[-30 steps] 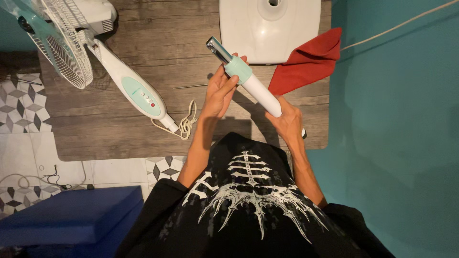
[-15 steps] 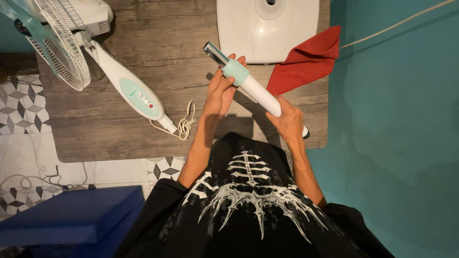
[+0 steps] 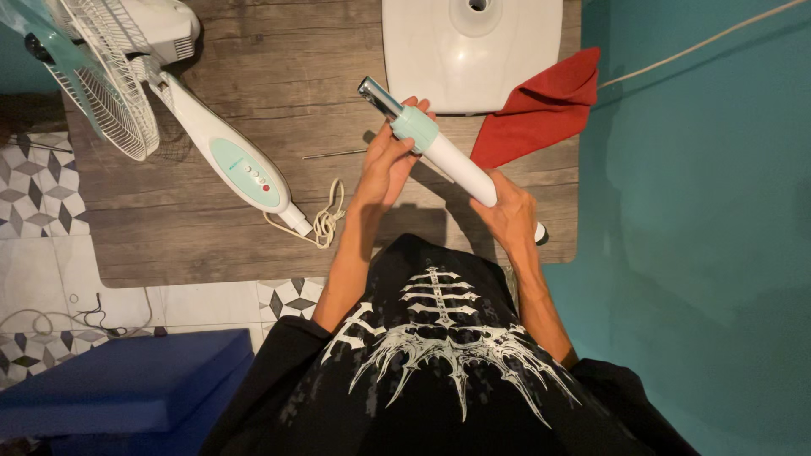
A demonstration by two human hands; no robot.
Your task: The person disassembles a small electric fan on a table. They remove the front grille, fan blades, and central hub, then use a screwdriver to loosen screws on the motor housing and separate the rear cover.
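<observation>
Both hands are up over the wooden board point(image 3: 211, 245), and between them sits a white fan pole point(image 3: 456, 167), slanting from upper left down to lower right. The left hand point(image 3: 387, 165) cups the pole's mint-green collar point(image 3: 416, 128), fingers point(image 3: 414, 105) stretched long and loosely curled up along its far side, palm pressed against it rather than clenched. The right hand point(image 3: 509, 215) is wrapped round the lower white stretch, fingers closed on it, with the pole's dark-tipped end poking out just past the wrist side. A shiny metal rod point(image 3: 378, 95) juts out of the collar toward the white fan base point(image 3: 422, 51), which lies flat at the top of the board, its round socket at the upper edge. A red cloth point(image 3: 545, 105) lies crumpled just beside the base, on the right, partly tucked against it. Off to the left, the fan head point(image 3: 93, 84) lies on its side, white wire grille and mint blade, and its neck carries a mint oval control panel point(image 3: 245, 173) with small buttons, one red. A coiled cream cord point(image 3: 325, 221) rests by the neck's end. Lower left, a blue box point(image 3: 127, 384) sits on patterned tile.
</observation>
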